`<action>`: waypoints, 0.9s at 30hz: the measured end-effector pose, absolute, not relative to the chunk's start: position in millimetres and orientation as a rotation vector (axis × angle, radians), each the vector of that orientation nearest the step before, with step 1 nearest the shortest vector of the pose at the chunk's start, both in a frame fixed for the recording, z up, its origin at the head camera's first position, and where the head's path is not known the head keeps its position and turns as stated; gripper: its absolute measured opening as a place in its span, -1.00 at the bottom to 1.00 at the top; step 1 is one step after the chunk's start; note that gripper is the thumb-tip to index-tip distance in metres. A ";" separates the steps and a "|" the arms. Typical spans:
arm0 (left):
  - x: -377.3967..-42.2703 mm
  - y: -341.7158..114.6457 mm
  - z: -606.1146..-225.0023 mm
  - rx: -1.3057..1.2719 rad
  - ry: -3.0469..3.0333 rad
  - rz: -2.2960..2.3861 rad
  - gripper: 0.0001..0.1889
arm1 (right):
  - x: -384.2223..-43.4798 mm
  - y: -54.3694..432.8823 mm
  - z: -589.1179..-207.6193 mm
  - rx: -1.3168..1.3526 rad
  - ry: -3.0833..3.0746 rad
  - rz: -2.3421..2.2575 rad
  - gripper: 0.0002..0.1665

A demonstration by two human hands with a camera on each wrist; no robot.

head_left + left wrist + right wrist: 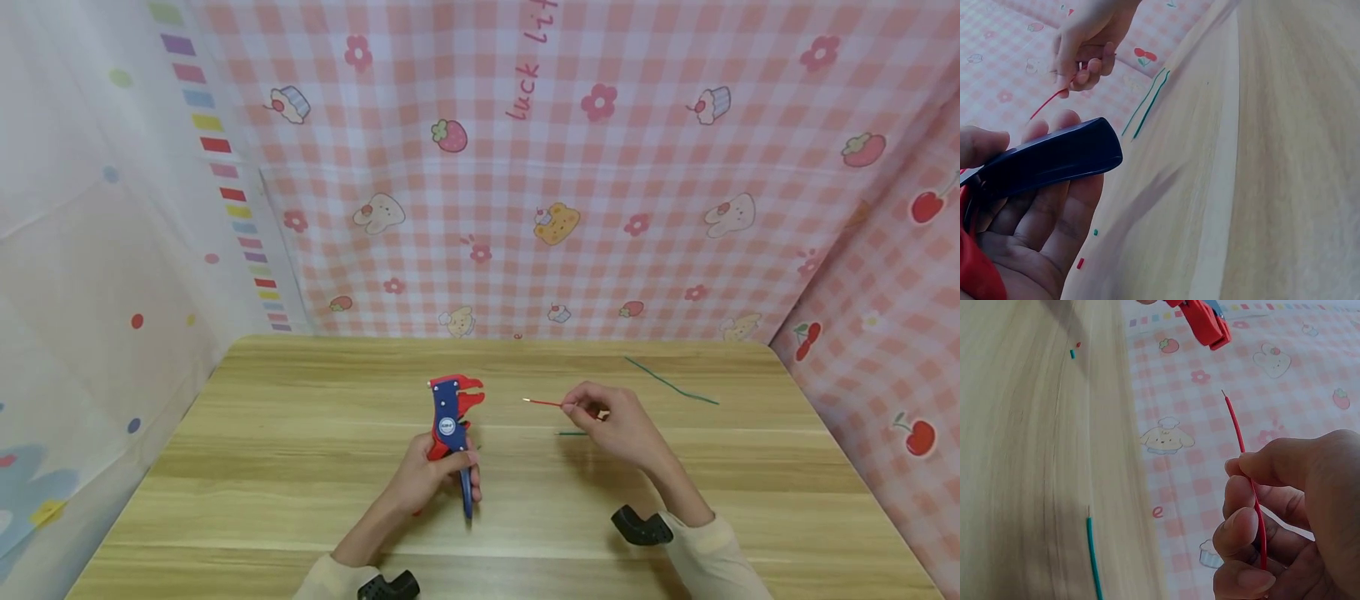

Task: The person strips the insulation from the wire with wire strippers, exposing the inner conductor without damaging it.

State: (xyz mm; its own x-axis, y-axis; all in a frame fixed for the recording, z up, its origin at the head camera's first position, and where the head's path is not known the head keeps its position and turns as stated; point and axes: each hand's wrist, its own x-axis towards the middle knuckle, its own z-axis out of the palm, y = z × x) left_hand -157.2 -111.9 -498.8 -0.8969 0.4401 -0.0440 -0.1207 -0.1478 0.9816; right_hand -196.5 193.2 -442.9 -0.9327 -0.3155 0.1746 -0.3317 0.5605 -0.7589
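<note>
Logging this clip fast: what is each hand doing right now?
Left hand: grips the wire stripper by its handles.
Right hand: pinches the red wire, stripped tip pointing towards the stripper.

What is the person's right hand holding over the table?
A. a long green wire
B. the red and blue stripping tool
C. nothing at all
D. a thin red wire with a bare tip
D. The right hand pinches a thin red wire whose stripped metal end points toward the red and blue tool, which the left hand holds; the green wires lie on the table.
</note>
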 end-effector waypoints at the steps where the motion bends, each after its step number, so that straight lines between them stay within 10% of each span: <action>1: -157.6 -112.6 -498.7 0.358 1.761 2.101 -0.56 | -197.3 193.9 -444.0 0.560 -2.766 1.349 -0.95; 27: -170.9 -135.1 -504.9 0.339 1.814 2.072 -0.62 | -213.6 213.1 -473.0 0.400 -2.813 1.336 -0.87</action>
